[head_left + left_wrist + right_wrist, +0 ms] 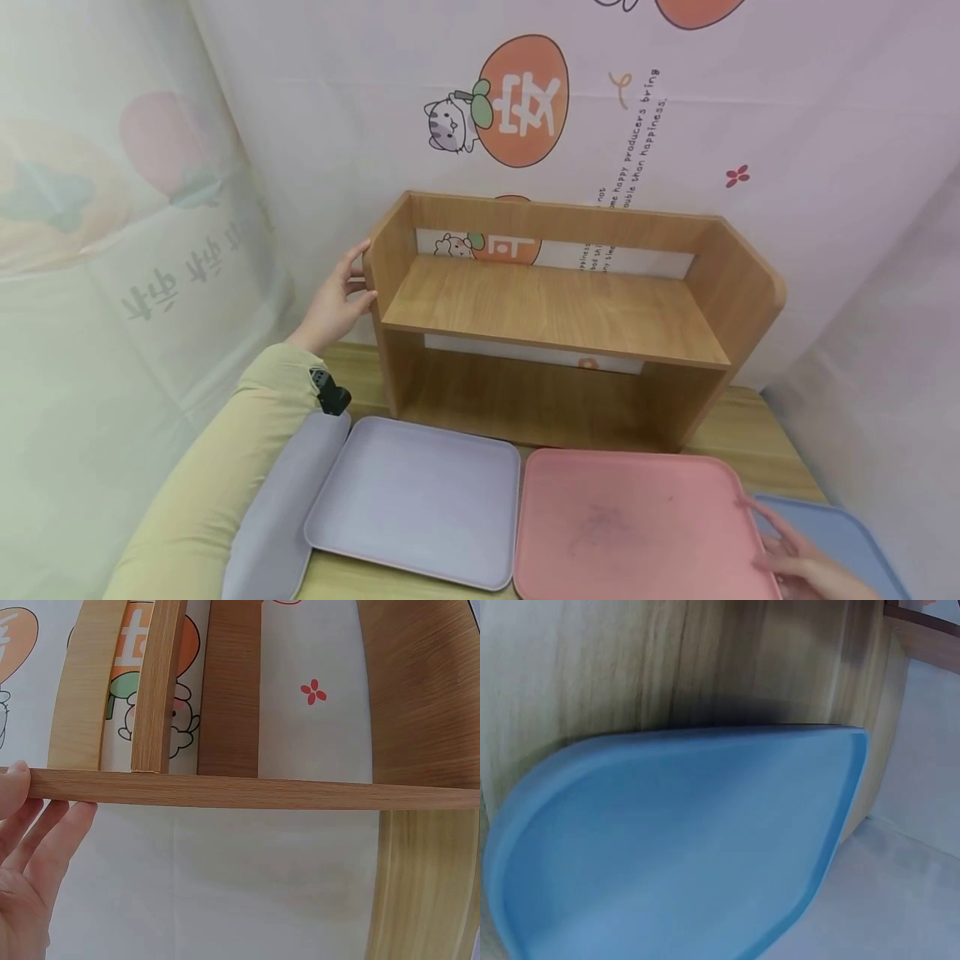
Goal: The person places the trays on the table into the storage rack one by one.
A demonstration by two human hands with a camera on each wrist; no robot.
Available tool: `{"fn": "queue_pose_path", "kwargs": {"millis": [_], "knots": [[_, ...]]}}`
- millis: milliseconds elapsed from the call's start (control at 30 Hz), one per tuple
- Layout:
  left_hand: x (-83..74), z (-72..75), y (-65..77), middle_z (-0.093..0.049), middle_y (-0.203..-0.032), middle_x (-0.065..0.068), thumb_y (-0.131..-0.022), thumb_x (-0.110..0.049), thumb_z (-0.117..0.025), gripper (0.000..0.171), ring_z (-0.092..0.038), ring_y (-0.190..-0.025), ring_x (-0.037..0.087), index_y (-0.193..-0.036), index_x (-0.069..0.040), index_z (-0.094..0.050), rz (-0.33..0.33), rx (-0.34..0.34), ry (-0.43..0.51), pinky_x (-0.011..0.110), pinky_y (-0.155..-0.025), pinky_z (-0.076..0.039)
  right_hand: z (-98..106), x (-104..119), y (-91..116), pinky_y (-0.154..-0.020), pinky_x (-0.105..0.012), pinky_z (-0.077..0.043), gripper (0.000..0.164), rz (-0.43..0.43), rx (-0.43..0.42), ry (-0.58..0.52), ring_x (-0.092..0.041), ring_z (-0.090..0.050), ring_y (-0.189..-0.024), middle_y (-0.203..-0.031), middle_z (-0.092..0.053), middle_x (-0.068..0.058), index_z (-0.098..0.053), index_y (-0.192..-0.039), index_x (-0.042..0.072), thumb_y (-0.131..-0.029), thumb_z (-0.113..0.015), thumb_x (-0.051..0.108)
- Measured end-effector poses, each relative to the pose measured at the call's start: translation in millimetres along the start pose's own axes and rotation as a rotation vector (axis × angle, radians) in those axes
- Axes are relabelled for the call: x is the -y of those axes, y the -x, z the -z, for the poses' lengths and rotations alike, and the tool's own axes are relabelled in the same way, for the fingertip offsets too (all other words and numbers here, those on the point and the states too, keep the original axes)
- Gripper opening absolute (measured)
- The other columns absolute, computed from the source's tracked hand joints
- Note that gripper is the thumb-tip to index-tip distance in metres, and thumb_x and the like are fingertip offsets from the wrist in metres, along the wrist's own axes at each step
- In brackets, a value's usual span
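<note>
A two-tier wooden shelf (555, 304) stands upright against the back cloth. My left hand (337, 298) holds the edge of its left side panel; in the left wrist view, thumb and fingertips lie on opposite sides of the board (247, 791). At the lower right my right hand (806, 560) touches the right rim of a pink tray (637, 521), fingers fairly straight and partly cut off by the frame. Beneath and beyond that hand lies a blue tray (675, 832). The right wrist view shows none of the hand.
A lavender tray (420, 500) lies left of the pink one. A second lavender tray (285, 508) is partly covered by the left sleeve (202, 492). The wood-grain table (738, 433) meets printed white cloth (330, 150) at the back and sides.
</note>
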State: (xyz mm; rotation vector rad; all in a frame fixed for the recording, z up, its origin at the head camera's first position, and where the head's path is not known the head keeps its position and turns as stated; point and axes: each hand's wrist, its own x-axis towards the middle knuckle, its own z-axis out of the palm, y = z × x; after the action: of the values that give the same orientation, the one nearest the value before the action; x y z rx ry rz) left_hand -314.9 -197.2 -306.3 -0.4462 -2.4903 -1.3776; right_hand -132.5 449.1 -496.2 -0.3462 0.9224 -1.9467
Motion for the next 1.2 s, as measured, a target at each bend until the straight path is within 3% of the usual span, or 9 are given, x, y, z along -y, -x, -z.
{"fn": "queue_pose_path", "kwargs": {"millis": [167, 333, 533, 700, 933, 1200], "knots": [[-0.3, 0.1, 0.9, -0.045, -0.126, 0.028, -0.091, 0.005, -0.054, 0.078, -0.05, -0.12, 0.043, -0.151, -0.028, -0.016, -0.005, 0.001, 0.02, 0.051, -0.087, -0.054, -5, 2, -2, -0.113, -0.038, -0.034, 0.074, 0.049, 0.046, 0.022, -0.012, -0.041, -0.132, -0.141, -0.046, 0.014, -0.039, -0.137, 0.051, -0.1, -0.009, -0.005], [-1.1, -0.2, 1.4, -0.045, -0.127, 0.026, -0.092, 0.004, -0.054, 0.079, -0.05, -0.121, 0.042, -0.151, -0.031, -0.015, 0.014, 0.002, 0.007, 0.051, -0.089, -0.053, -7, 3, -5, -0.113, -0.037, -0.034, 0.076, 0.106, 0.109, 0.06, -0.012, -0.039, -0.134, -0.146, -0.042, 0.011, -0.033, -0.142, 0.048, -0.098, -0.006, -0.008], [-2.2, -0.7, 1.3, -0.045, -0.128, 0.026, -0.092, 0.004, -0.054, 0.08, -0.05, -0.121, 0.042, -0.151, -0.031, -0.015, 0.011, 0.003, 0.01, 0.051, -0.088, -0.054, -9, 5, -7, -0.112, -0.038, -0.036, 0.076, 0.122, 0.154, 0.047, -0.015, -0.042, -0.131, -0.146, -0.042, 0.007, -0.033, -0.143, 0.045, -0.097, -0.007, -0.009], [-2.6, -0.7, 1.0, -0.045, -0.127, 0.027, -0.092, 0.005, -0.054, 0.079, -0.05, -0.12, 0.042, -0.151, -0.03, -0.015, 0.001, 0.0, 0.015, 0.05, -0.088, -0.054, -13, 7, -6, -0.11, -0.039, -0.038, 0.075, 0.128, 0.156, 0.025, -0.018, -0.045, -0.128, -0.146, -0.043, 0.002, -0.034, -0.143, 0.044, -0.098, -0.008, -0.01], [-1.3, -0.7, 0.4, -0.045, -0.128, 0.026, -0.092, 0.004, -0.054, 0.079, -0.05, -0.121, 0.042, -0.151, -0.031, -0.015, 0.005, 0.002, 0.009, 0.051, -0.088, -0.054, -16, 10, 4, -0.109, -0.04, -0.04, 0.073, 0.123, 0.088, 0.028, -0.019, -0.047, -0.127, -0.142, -0.047, 0.004, -0.04, -0.14, 0.044, -0.099, -0.009, -0.008], [-0.4, 0.3, 0.7, -0.045, -0.127, 0.027, -0.091, 0.005, -0.054, 0.08, -0.049, -0.121, 0.043, -0.151, -0.03, -0.016, -0.007, 0.001, 0.037, 0.052, -0.088, -0.053, -22, 11, 5, -0.109, -0.041, -0.039, 0.075, 0.219, 0.18, -0.015, -0.022, -0.044, -0.13, -0.147, -0.042, -0.002, -0.033, -0.145, 0.039, -0.097, -0.006, -0.012]]}}
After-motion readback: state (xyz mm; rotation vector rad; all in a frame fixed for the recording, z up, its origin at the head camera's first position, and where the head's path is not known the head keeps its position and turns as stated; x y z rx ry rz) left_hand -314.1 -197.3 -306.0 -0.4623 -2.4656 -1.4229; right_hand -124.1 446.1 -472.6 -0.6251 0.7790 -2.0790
